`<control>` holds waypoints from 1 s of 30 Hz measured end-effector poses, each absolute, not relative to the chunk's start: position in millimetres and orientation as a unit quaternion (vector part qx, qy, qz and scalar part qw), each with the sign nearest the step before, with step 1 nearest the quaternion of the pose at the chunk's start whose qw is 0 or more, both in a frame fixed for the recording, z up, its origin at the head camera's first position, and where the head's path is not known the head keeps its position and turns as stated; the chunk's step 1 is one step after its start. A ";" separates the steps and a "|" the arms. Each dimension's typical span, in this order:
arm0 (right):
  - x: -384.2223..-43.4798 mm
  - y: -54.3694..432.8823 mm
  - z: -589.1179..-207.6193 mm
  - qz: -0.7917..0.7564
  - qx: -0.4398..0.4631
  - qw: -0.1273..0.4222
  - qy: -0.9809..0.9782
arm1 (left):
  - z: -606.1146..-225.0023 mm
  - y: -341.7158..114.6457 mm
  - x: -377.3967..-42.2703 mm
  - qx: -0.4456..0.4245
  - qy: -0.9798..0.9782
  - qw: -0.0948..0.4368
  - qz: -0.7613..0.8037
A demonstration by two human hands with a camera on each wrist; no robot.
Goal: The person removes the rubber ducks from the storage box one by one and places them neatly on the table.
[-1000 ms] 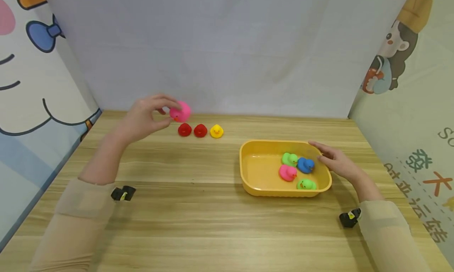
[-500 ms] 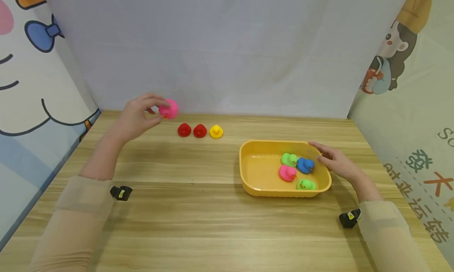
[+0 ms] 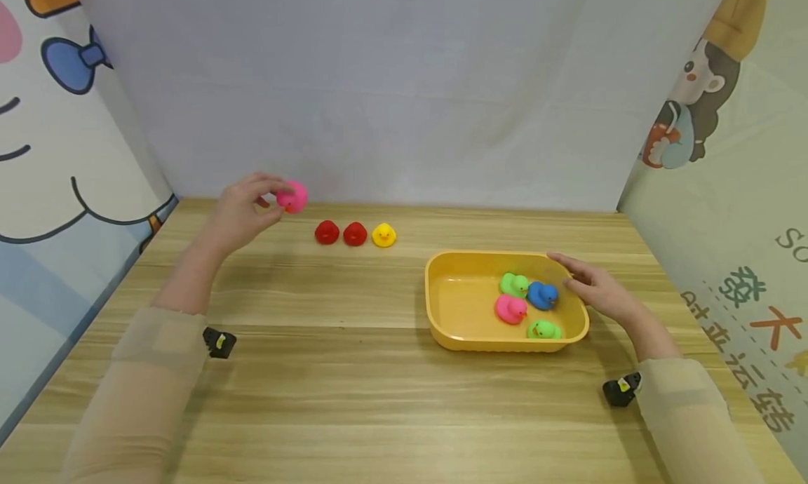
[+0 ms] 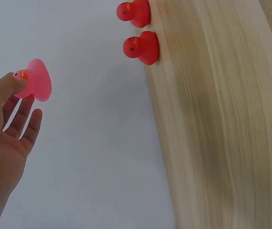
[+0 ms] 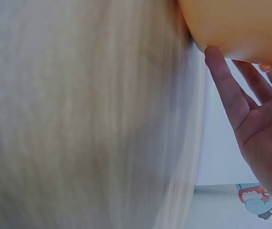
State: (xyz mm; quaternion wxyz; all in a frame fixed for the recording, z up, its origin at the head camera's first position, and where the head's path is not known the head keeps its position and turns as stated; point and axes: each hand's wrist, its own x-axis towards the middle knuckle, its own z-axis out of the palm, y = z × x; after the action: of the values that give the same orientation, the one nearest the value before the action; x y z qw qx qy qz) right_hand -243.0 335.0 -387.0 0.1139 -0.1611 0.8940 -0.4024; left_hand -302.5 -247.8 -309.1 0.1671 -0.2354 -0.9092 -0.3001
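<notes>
My left hand (image 3: 243, 210) pinches a pink rubber duck (image 3: 294, 197) between thumb and fingers, held up near the table's back edge. In the left wrist view the same pink duck (image 4: 36, 82) is gripped by its head, its base turned outward. To its right stand two red ducks (image 3: 327, 232) and a yellow duck (image 3: 384, 236) in a row on the table. My right hand (image 3: 600, 287) rests against the right end of a yellow basin (image 3: 463, 345), its fingers fairly straight. Inside the basin lie two green ducks (image 3: 514, 285), a blue duck (image 3: 542, 296) and another pink duck (image 3: 510, 308).
The wooden table (image 3: 353, 393) runs back to a pale hanging cloth (image 3: 391, 98). Printed cartoon panels flank it on the left and right. In the right wrist view the basin's outer wall (image 5: 241, 28) touches the fingers.
My left hand has moved left with the pink duck, away from above the row, and lately a little down. The right hand and the basin stay in place.
</notes>
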 end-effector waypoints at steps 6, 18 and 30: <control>-244.2 336.3 -389.8 -0.408 -0.169 0.106 0.891 | -315.7 -249.0 -313.5 -0.223 -0.921 0.130 -0.293; -243.6 336.0 -389.8 -0.394 -0.162 0.108 0.898 | -337.2 -250.3 -328.1 -0.195 -0.936 0.085 -0.282; -244.0 337.0 -391.9 -0.397 -0.159 0.114 0.897 | -359.2 -257.3 -342.0 -0.205 -0.943 0.053 -0.255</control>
State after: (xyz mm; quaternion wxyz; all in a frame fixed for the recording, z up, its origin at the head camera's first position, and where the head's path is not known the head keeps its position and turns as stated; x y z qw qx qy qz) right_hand -244.0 337.0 -391.9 0.1145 -0.1588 0.8966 -0.3972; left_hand -342.0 -257.3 -359.2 0.0530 -0.2047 -0.9435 -0.2552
